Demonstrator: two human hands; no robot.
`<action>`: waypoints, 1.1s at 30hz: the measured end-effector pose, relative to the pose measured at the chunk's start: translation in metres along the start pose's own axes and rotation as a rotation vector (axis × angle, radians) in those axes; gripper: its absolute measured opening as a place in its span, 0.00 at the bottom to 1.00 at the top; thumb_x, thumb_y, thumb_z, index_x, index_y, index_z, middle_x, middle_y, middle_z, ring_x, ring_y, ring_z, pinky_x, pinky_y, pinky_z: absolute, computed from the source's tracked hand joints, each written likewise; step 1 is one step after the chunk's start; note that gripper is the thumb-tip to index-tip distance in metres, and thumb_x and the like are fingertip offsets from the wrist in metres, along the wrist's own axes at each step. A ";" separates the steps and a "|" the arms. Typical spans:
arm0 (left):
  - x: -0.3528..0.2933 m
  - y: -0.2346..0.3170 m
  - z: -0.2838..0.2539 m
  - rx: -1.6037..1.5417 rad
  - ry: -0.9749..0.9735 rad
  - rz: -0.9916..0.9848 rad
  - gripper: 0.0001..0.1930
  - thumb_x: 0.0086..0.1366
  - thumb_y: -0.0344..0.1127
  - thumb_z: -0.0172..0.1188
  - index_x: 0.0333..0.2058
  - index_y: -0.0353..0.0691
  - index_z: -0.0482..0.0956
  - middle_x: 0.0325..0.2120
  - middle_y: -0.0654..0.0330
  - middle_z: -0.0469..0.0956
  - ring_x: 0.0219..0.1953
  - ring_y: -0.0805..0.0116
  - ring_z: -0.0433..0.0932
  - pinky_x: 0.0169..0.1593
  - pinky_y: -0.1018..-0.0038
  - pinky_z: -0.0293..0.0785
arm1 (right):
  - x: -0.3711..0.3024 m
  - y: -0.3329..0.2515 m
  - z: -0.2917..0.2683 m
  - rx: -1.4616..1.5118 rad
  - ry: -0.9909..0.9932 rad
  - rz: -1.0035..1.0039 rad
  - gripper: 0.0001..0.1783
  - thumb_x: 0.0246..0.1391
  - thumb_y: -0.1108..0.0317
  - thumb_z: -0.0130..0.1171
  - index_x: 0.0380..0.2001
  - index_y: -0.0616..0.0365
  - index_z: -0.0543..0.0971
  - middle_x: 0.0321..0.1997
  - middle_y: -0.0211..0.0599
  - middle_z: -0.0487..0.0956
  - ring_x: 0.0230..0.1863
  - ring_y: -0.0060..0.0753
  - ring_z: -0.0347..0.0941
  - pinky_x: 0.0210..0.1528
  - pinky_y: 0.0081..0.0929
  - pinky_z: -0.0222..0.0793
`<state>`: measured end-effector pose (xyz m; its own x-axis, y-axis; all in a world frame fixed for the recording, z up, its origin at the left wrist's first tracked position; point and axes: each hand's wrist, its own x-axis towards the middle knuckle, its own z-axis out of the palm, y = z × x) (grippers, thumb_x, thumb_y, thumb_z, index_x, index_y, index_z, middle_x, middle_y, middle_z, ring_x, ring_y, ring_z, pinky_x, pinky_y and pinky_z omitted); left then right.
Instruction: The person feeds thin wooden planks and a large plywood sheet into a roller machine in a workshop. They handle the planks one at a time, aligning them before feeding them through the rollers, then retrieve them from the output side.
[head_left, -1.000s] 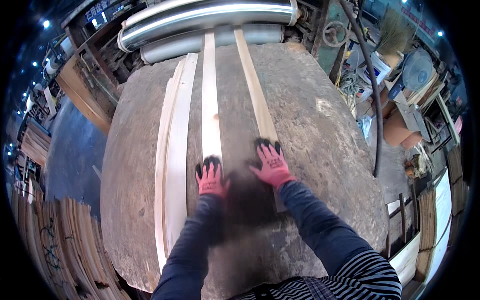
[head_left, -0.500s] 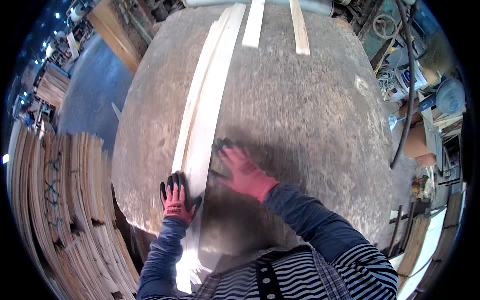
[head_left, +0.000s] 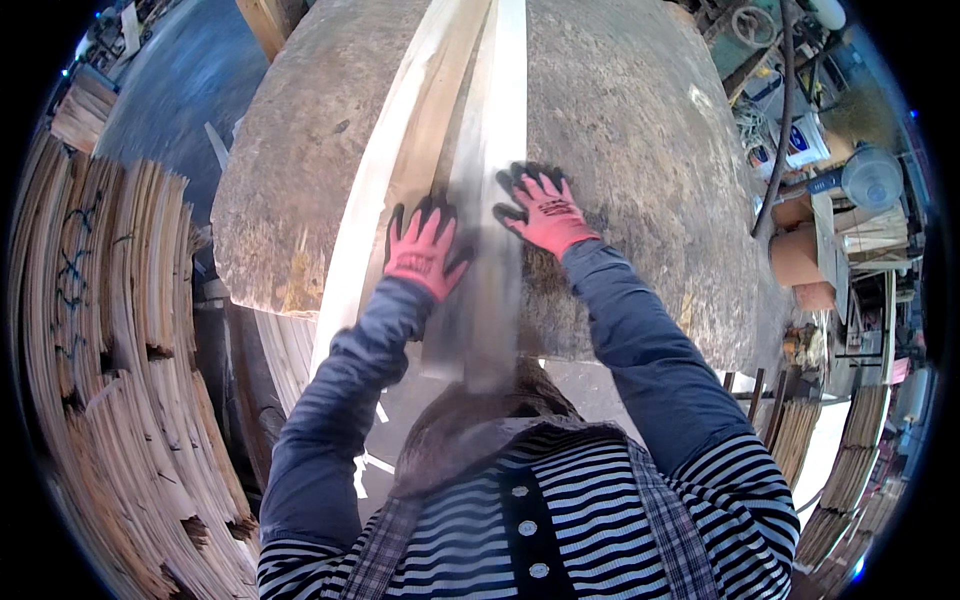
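Note:
Several long thin wood strips lie lengthwise on a worn, brownish table. A pale strip runs along the left, a browner strip lies beside it, and another pale strip is on the right. Their near ends, between my arms, are smeared by motion. My left hand, in a red glove with black fingertips, lies over the strips with fingers spread. My right hand, gloved alike, rests at the right-hand strip's outer edge, fingers apart. Neither hand is wrapped round a strip.
Tall stacks of thin wood sheets stand at the left, beside the table. To the right are a dark hose, a clear plastic jug, a white bucket and more stacked wood.
The strips, close together before, now spread apart, with one group further right. My left hand has moved right and away from me; my right hand has also moved right. The view has shifted.

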<state>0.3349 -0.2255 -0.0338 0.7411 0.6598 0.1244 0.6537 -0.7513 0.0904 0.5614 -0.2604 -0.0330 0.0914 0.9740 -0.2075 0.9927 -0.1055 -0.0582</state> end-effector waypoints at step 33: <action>0.362 -0.001 0.058 0.135 0.298 -0.096 0.35 0.50 0.51 0.56 0.54 0.40 0.60 0.55 0.52 0.57 0.56 0.49 0.56 0.59 0.53 0.45 | 0.208 0.274 -0.053 0.006 0.686 0.353 0.37 0.51 0.45 0.43 0.58 0.57 0.55 0.63 0.39 0.52 0.64 0.42 0.44 0.64 0.43 0.35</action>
<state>0.6117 0.0148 -0.0466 0.6105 0.6794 0.4070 0.7476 -0.6640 -0.0131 0.8571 -0.0760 -0.0406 0.4326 0.7888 0.4366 0.8955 -0.4322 -0.1064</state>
